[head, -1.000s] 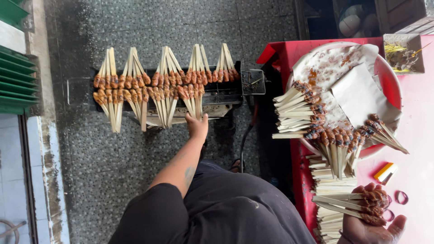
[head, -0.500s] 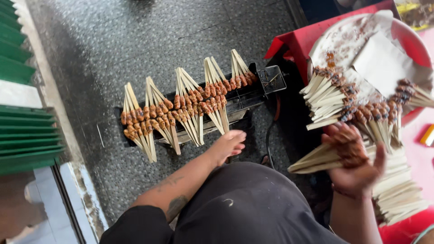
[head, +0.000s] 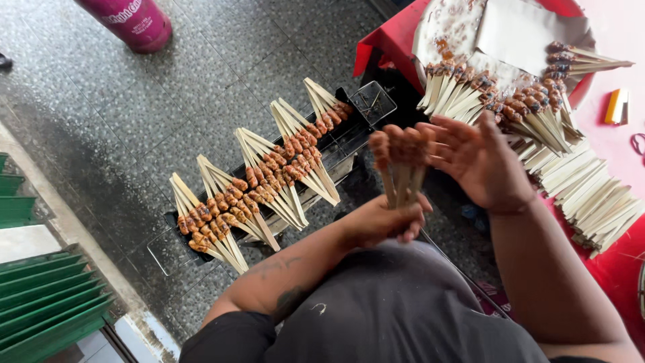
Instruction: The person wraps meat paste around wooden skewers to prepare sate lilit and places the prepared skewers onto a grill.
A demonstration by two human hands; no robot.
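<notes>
My left hand [head: 379, 222] grips a bunch of meat skewers [head: 401, 161] by the sticks, meat ends up. My right hand [head: 480, 158] is spread open against the meat end of that bunch. Just beyond, a narrow black grill [head: 349, 131] carries several fans of skewers [head: 269, 171] laid across it. To the right a round plate [head: 457, 27] on a red table [head: 386, 44] holds more skewers [head: 510, 97] and a sheet of paper.
Stacks of bare skewer sticks [head: 584, 195] lie on the red table near my right arm. A pink gas cylinder [head: 131, 20] stands at the top left on the speckled floor. Green slatted panels [head: 47, 302] are at the lower left.
My right hand brought a bunch of skewers from the table side to the middle. My left hand left the grill and took hold of the sticks. The view swung left.
</notes>
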